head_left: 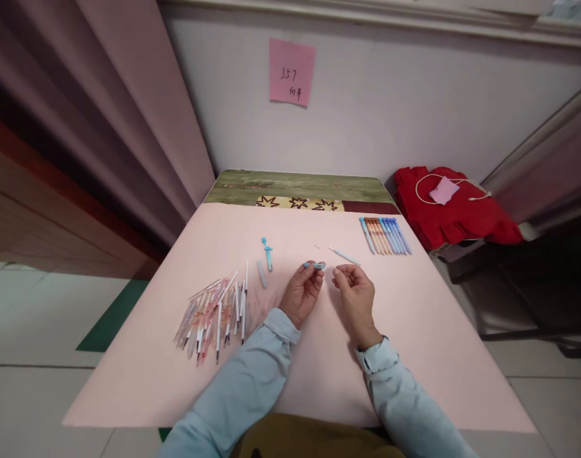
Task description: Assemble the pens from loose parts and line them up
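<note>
My left hand (pixel 303 292) is closed around a short blue pen barrel part (pixel 314 266), held level between thumb and fingers above the table. Just to its right, my right hand (pixel 356 296) has thumb and forefinger pinched together; whatever is between them is too small to make out. Beyond the right hand lies a slim pale-blue pen piece with a white tip (pixel 344 256). A tiny thin part (pixel 317 247) rests beside it. Left of my hands are a blue pen top (pixel 268 257), a small blue cap piece (pixel 264 241) and a grey-blue barrel (pixel 262 274).
A loose pile of white refills and clear barrels (pixel 211 318) covers the left of the pink-covered table (pixel 328 394). Several brown and blue pens (pixel 386 236) lie in a row at the back right. A red cloth-covered stool (pixel 457 216) with a white cable stands beyond the right edge.
</note>
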`<state>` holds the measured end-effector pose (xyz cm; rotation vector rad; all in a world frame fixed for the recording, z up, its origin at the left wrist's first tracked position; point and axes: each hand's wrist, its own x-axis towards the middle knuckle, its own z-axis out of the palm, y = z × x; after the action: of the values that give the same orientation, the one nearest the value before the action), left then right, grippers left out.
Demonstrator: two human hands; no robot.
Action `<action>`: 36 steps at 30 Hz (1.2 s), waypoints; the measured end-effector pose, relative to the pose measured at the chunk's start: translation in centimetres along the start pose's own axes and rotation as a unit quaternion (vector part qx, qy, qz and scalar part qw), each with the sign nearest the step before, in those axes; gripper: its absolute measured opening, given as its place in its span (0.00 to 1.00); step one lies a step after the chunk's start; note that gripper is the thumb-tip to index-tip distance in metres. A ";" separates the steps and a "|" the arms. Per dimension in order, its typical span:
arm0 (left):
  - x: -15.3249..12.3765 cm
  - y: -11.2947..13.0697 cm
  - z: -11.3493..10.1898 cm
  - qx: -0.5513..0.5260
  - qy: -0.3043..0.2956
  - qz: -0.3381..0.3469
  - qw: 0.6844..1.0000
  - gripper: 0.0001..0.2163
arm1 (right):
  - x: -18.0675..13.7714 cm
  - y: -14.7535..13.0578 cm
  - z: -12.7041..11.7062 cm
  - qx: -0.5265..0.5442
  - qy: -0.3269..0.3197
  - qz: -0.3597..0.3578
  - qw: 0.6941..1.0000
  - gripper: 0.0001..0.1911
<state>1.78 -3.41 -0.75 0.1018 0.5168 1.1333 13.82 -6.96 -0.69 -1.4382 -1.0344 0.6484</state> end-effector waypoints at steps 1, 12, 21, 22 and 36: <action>0.0 0.0 0.0 0.000 -0.002 -0.002 1.000 0.03 | 0.0 0.2 -0.1 -0.066 -0.005 -0.019 0.998 0.10; 0.0 0.3 -0.1 0.002 -0.018 -0.011 1.000 0.05 | 0.0 0.9 0.1 -0.472 -0.070 -0.128 0.869 0.10; 0.0 0.1 -0.2 0.018 -0.014 -0.011 1.000 0.06 | 0.1 1.1 0.0 -0.441 -0.063 -0.132 0.886 0.10; 0.0 0.1 -0.2 0.024 -0.013 -0.006 1.000 0.06 | 0.2 1.1 -0.1 -0.425 -0.056 -0.133 0.893 0.11; -0.1 -0.4 -0.1 0.086 -0.012 0.067 0.994 0.10 | 0.5 0.1 -0.6 -0.148 0.008 -0.146 0.978 0.14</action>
<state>2.02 -3.65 -0.93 0.3030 0.5933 1.2158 14.56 -6.78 -0.59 -1.5006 -1.3400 0.2781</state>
